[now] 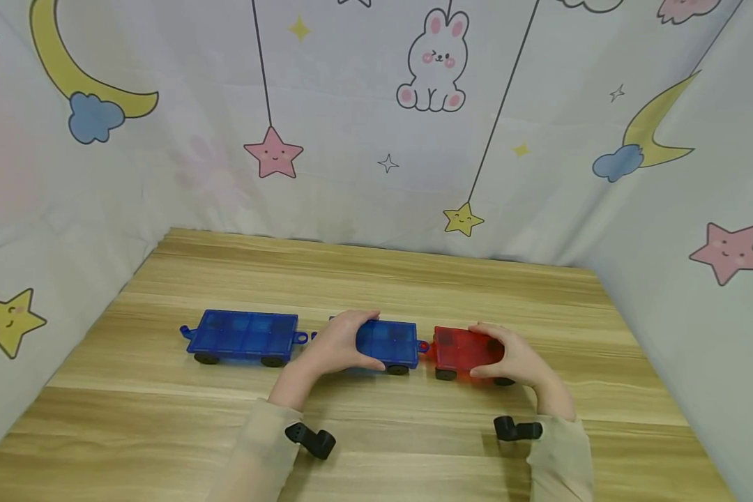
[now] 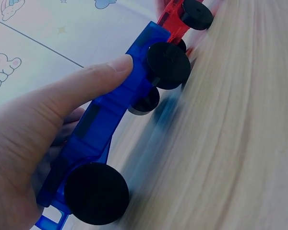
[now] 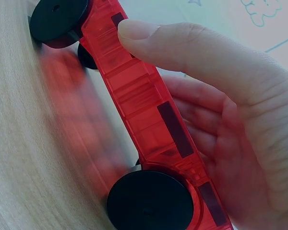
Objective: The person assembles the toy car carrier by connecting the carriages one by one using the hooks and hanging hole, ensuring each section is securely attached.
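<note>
The middle car is partly hidden by the left hand.

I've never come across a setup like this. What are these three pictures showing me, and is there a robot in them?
No robot here: these are a person's two bare hands. The wide picture is taken from the person's head, looking forward and down. The two close-ups come from the left and right wrists.

On the wood-patterned table stand three wheeled toy pieces in a row. The left hand grips the middle blue wagon, and the right hand grips the red car. The other blue wagon, at the far left, is untouched. Behind hangs a cloth printed with stars, moons and a bunny.
</note>
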Tool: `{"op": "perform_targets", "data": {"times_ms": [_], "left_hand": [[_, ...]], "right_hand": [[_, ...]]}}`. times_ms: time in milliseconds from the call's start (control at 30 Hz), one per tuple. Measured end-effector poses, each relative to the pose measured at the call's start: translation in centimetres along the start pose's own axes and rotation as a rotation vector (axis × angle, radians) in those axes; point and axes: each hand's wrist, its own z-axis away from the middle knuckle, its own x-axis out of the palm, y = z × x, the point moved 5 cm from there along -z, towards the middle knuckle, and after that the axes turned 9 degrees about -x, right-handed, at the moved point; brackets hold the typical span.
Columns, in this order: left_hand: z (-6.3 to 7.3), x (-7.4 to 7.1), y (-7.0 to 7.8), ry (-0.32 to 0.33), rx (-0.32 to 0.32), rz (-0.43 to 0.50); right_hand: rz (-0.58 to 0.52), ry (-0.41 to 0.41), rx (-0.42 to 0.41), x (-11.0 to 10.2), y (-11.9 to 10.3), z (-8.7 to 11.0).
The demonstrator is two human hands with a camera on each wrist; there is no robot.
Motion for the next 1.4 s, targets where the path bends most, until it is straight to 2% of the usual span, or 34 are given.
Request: {"op": "perform_targets", "data": {"times_ms": [333, 733, 867, 1133, 1233, 1400], "left_hand": [[0.03, -0.08, 0.13, -0.006, -0.008, -0.009], [-0.07, -0.16, 0.51, -0.013, -0.007, -0.065], [-0.14, -0.21, 0.62, -0.006, 0.018, -0.09], [-0.07, -0.27, 0.59, -0.039, 0.039, -0.092], [0.07, -0.4, 0.63, -0.012, 0.047, -0.08], [0.38, -0.9, 0.58, 0.087, 0.056, -0.06]], "right_hand": [[0.004, -0.002, -0.005, 0.0, -0.11, -0.07], [0.027, -0.004, 0.004, -0.24, 0.02, -0.01], [0.021, -0.009, 0.018, -0.26, -0.04, -0.02], [0.006, -0.011, 0.022, -0.16, -0.1, -0.09], [-0.009, 0.009, 0.01, -0.21, -0.29, -0.06], [-0.008, 0.076, -0.01, -0.57, -0.97, -0.14]]}}
